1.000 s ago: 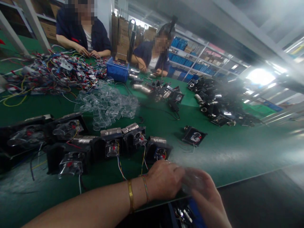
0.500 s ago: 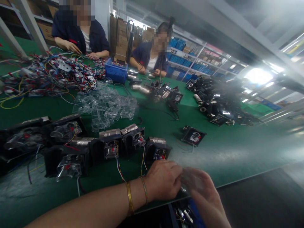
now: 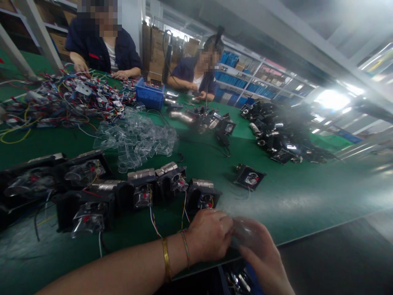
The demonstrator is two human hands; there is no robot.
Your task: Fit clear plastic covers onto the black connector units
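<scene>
My left hand (image 3: 211, 235), with a gold bracelet and a thin braided band at the wrist, is closed near the table's front edge. Its fingertips are turned away, and what they pinch is hidden. Right beside it, my right hand (image 3: 265, 250) curls around a see-through piece, apparently a clear plastic cover (image 3: 245, 232), partly smeared. Just beyond the left hand sits a black housing (image 3: 204, 196) with a metal valve body at its back and wires inside. More such housings (image 3: 143, 192) stand in a row to the left, several with clear covers and loose wires.
Clear covers (image 3: 135, 139) lie heaped mid-table, behind the row. Farther back are a wire pile (image 3: 76, 98) and a blue bin (image 3: 149, 94). One black housing (image 3: 250, 177) lies alone; many more (image 3: 282, 131) are piled right. Two co-workers sit opposite. Below the edge, a container holds metal parts (image 3: 239, 280).
My hands stay together at nearly the same spot, the right one shifted slightly left. Across the table, the co-workers' hands have moved a little.
</scene>
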